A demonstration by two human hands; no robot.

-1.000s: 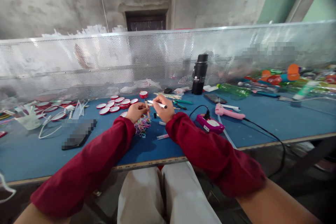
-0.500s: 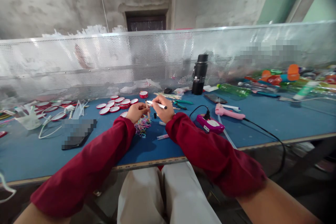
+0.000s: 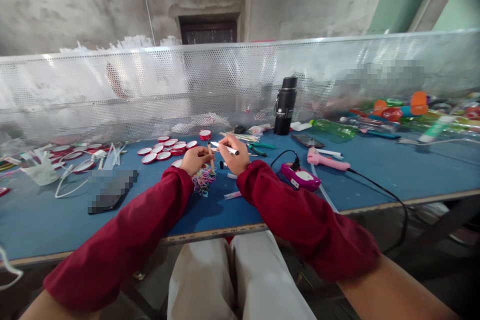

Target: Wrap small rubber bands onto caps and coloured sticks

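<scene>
My left hand (image 3: 195, 160) is closed on a thin, flat wooden stick (image 3: 211, 156) held upright, its top end dark. Close beside it, my right hand (image 3: 237, 157) grips a white marker (image 3: 228, 149) with a black end, its tip pointing left toward the top of the stick. Whether the tip touches the wood I cannot tell. Beneath my left hand lies a tangle of small coloured rubber bands (image 3: 204, 181). A small black cap (image 3: 221, 165) is on the blue table between my hands.
Red-rimmed white discs (image 3: 157, 150) lie behind my left hand. Left are a phone (image 3: 112, 192) and a plastic cup (image 3: 40, 174). Behind stands a black thermos (image 3: 285, 107). Right are a purple power socket (image 3: 300, 177), a pink glue gun (image 3: 330, 161) and plastic bottles (image 3: 333, 130).
The marker has shifted slightly right, away from the stick, and the stick's dark top end shows more clearly. My left hand has hardly moved.
</scene>
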